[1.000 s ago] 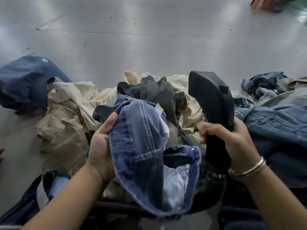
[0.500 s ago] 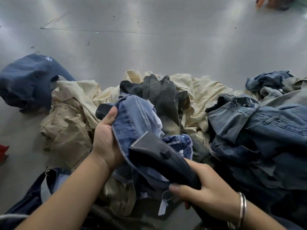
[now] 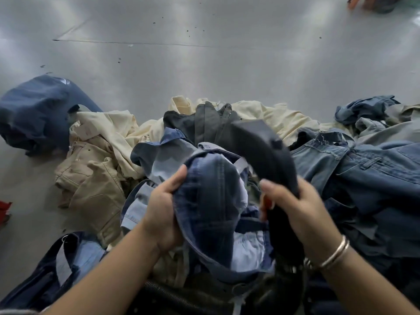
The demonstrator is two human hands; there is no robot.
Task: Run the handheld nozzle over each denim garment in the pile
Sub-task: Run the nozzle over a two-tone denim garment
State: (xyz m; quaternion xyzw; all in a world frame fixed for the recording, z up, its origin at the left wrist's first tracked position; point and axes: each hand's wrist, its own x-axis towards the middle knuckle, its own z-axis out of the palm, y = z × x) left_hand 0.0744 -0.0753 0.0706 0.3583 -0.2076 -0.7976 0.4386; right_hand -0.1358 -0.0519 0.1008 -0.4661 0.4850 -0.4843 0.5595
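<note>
Nearest me, my left hand (image 3: pixel 162 214) grips the bunched blue denim garment (image 3: pixel 211 201), while my right hand (image 3: pixel 302 212) clenches the black nozzle (image 3: pixel 261 151). The nozzle has swung back up off the cloth, head raised beside it, so another pass looks due. Beyond, the pile (image 3: pixel 227 123) spreads across the grey floor (image 3: pixel 204 64).

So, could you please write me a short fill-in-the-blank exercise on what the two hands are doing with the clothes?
1. The right hand grips the black ____.
2. The left hand holds a blue ____ garment.
3. A metal ____ sits on the right wrist.
4. The tan trousers lie to the ____ of the left hand.

Missing words: nozzle; denim; bangle; left
</note>
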